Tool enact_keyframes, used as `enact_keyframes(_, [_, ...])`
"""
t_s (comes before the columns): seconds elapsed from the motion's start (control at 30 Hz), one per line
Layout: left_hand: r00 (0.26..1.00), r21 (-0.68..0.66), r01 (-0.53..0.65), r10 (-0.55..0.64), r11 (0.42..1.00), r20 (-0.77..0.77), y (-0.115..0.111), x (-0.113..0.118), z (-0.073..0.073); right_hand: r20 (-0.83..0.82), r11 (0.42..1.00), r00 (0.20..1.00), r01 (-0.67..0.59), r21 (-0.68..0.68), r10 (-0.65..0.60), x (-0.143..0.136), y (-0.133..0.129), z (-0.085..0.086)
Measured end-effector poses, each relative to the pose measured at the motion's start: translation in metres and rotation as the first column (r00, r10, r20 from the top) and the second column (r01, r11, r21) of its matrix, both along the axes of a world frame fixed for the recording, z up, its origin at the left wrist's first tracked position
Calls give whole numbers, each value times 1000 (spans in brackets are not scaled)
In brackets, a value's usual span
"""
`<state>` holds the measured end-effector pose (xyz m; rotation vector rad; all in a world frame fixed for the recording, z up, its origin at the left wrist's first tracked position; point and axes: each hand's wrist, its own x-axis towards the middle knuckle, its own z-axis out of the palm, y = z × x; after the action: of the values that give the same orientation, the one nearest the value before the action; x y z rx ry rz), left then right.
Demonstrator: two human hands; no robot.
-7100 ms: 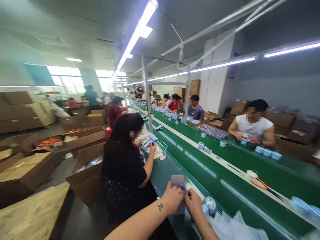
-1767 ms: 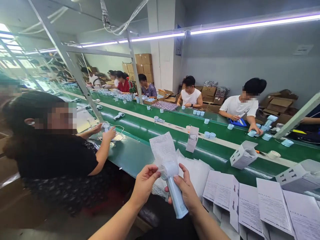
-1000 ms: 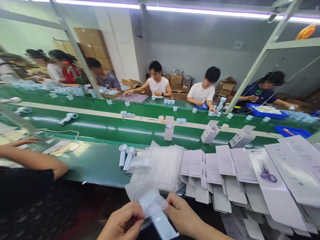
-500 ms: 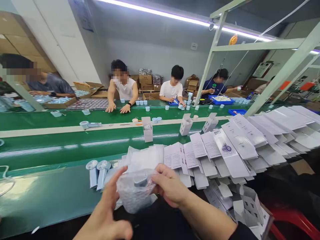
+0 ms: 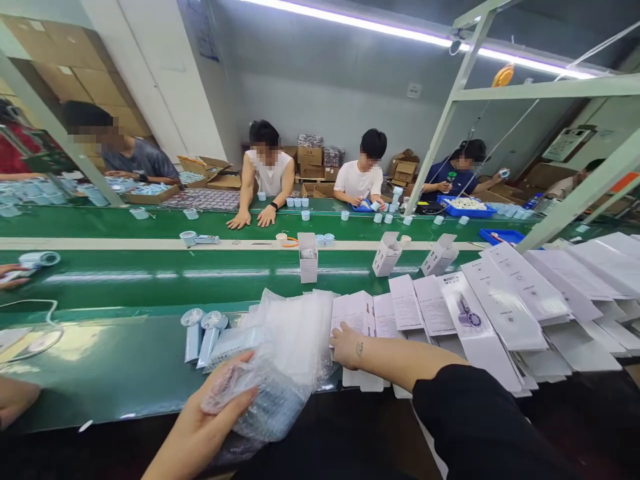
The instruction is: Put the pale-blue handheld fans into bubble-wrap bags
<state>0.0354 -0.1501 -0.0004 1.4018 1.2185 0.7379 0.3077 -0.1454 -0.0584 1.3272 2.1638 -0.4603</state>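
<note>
My left hand (image 5: pixel 215 410) is closed round a bubble-wrapped light-blue device (image 5: pixel 275 403) at the lower middle. Stretched out to the right, my right hand (image 5: pixel 347 345) touches the near end of a row of flat white printed boxes (image 5: pixel 353 313); its fingertips are partly hidden, and what they hold, if anything, cannot be made out. A stack of clear bubble-wrap bags (image 5: pixel 295 327) lies between my hands on the table edge. Two light-blue handheld fans (image 5: pixel 194 337) lie left of the stack, beside another light-blue wrapped piece.
Three open white boxes, one of them (image 5: pixel 309 260) nearest the middle, stand on the green conveyor (image 5: pixel 125 267). Several people work along the far side. Another person's hand (image 5: pixel 15 400) shows at the left edge, near a white cable (image 5: pixel 53 327). A metal post (image 5: pixel 440 133) rises at right.
My right hand has left the wrapped device and moved right to the flat boxes. My left hand has closed round the wrap. The view has shifted left, and a person's hand with a fan shows at left.
</note>
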Motion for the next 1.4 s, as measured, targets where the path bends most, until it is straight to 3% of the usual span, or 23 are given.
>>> enact_keyframes(0.07, [996, -115, -76, 80, 990, 28, 5, -12, -2, 32, 995, 994, -101, -13, 101, -1, 1, -1])
enact_keyframes(0.17, [923, -263, -326, 365, 908, 120, 11, -25, 3, 62, 971, 969, -237, -24, 238, 12, 9, 17])
enact_keyframes(0.23, [829, -327, -456, 529, 828, 183, 13, -31, 10, 73, 955, 953, -297, 18, 295, 26, 18, 41])
enact_keyframes(0.33, [701, -342, -564, 655, 751, 282, 18, -40, 23, 96, 940, 947, -317, 127, 307, 50, 41, 87])
enact_keyframes(0.4, [628, -307, -611, 683, 730, 374, 23, -45, 33, 87, 937, 969, -246, 249, 231, 60, 60, 117])
enact_keyframes(0.47, [544, -239, -671, 685, 702, 485, 28, -48, 46, -79, 910, 994, -39, 414, 79, 60, 78, 137])
enact_keyframes(0.5, [515, -195, -689, 661, 698, 545, 31, -47, 53, -202, 878, 979, 93, 470, 4, 54, 85, 139])
enact_keyframes(0.57, [511, -90, -680, 559, 727, 653, 37, -40, 65, -417, 809, 903, 322, 492, -106, 34, 95, 129])
enact_keyframes(0.63, [576, 27, -593, 401, 804, 713, 44, -27, 70, -525, 763, 830, 459, 454, -187, 7, 97, 102])
enact_keyframes(0.73, [732, 181, -438, 233, 881, 640, 59, -6, 57, -631, 719, 726, 590, 367, -274, -30, 90, 50])
enact_keyframes(0.8, [904, 310, -288, 151, 906, 401, 69, 1, 43, -697, 686, 649, 658, 311, -306, -45, 83, 24])
enact_keyframes(0.83, [974, 376, -163, 89, 912, 207, 73, 3, 38, -726, 675, 612, 682, 283, -314, -49, 79, 15])
enact_keyframes(0.87, [1000, 424, -5, 14, 906, -17, 77, 4, 36, -753, 668, 578, 699, 256, -316, -51, 76, 9])
enact_keyframes(0.9, [969, 440, 164, -61, 883, -239, 81, 4, 38, -776, 666, 546, 710, 229, -315, -53, 74, 5])
enact_keyframes(0.97, [804, 394, 431, -147, 812, -576, 89, 5, 53, -813, 667, 491, 723, 179, -313, -55, 73, 3])
enact_keyframes(1.07, [523, 229, 616, -175, 754, -834, 108, 19, 88, -845, 648, 416, 753, 113, -336, -56, 76, 4])
enact_keyframes(1.17, [257, 9, 714, -249, 700, -934, 131, 44, 113, -855, 633, 335, 774, 10, -395, -52, 81, 4])
enact_keyframes(1.23, [133, -80, 762, -275, 643, -952, 136, 59, 122, -846, 640, 254, 757, -128, -469, -50, 83, 6])
enact_keyframes(1.3, [75, -110, 785, -270, 610, -960, 129, 71, 127, -822, 643, 209, 731, -229, -531, -50, 80, 7])
enact_keyframes(1.4, [43, -111, 785, -232, 610, -972, 112, 90, 124, -829, 669, 247, 718, -191, -502, -47, 72, -3])
